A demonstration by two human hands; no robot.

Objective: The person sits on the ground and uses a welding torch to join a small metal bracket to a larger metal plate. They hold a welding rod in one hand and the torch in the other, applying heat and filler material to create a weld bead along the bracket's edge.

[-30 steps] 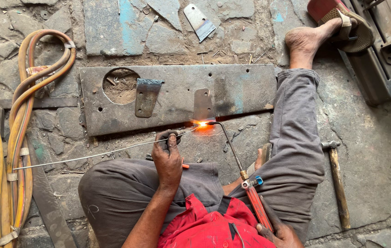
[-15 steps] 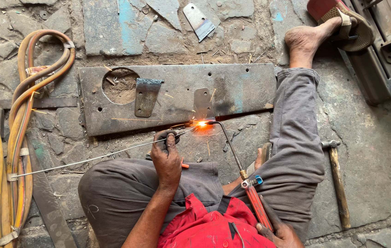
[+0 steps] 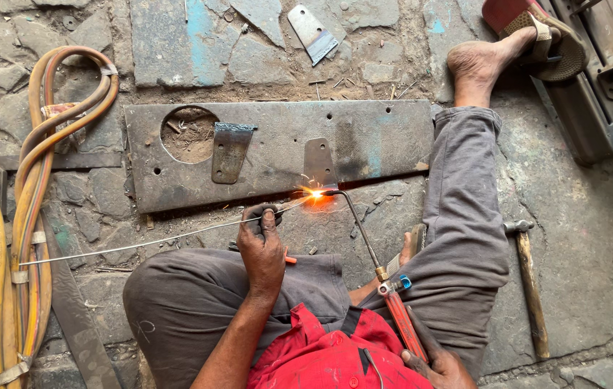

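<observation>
- The left hand (image 3: pixel 262 248) pinches a thin filler rod (image 3: pixel 141 243), fingers closed around it; the rod runs left from the flame (image 3: pixel 315 193).
- The right hand (image 3: pixel 442 367), at the near edge, grips the red-handled torch (image 3: pixel 386 284).
- The torch tip meets the steel plate (image 3: pixel 278 148) at its near edge.
- Hoses (image 3: pixel 29 216) lie left; a hammer (image 3: pixel 530 284) lies right.

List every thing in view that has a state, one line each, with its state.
Torch: lit, flame at its tip, held by right hand.
Filler rod: gripped by left hand, tip in the flame.
Steel plate: flat on the ground, glowing at its lower edge.
Hammer: lying untouched on the ground.
Hoses: looped on the ground.
</observation>
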